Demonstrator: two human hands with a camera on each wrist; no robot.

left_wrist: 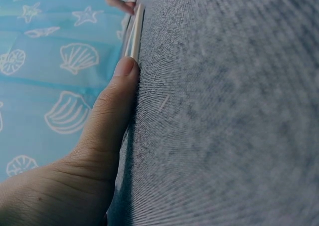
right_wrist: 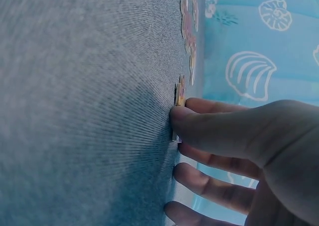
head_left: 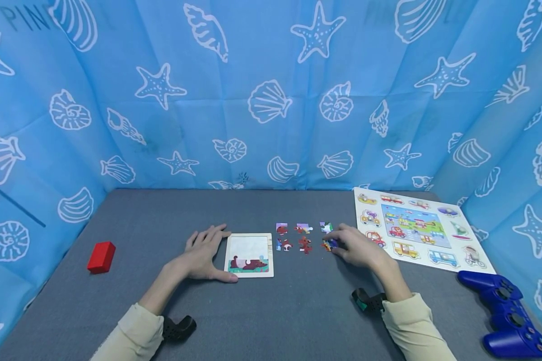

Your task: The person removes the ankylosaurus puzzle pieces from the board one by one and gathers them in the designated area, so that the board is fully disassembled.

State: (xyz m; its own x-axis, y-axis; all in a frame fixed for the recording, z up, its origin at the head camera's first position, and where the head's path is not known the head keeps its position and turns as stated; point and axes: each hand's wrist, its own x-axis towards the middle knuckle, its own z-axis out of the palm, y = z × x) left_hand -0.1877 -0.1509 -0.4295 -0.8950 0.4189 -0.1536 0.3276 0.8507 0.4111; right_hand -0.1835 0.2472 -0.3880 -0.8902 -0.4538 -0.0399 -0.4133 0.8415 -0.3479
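Note:
A small square wooden puzzle tray [head_left: 271,253] lies flat on the table, with joined pieces showing a dark red animal along its bottom. My left hand [head_left: 203,255] holds the tray's left side, thumb at the lower corner and index finger at the upper one. In the left wrist view, the thumb [left_wrist: 107,111] meets the tray's edge. To the right of the tray lie several loose jigsaw pieces [head_left: 304,244] in two rows. At the lower right of these rows, my right hand [head_left: 357,245] pinches a colourful jigsaw piece [right_wrist: 178,94] between thumb and fingers, at the tabletop.
A white vehicle puzzle board [head_left: 415,258] lies at the right. Nearer on that side is a large blue game controller [head_left: 506,313]. A red block [head_left: 101,257] stands at the far left. Blue shell-patterned curtain [head_left: 271,135] encloses the grey table's back and sides.

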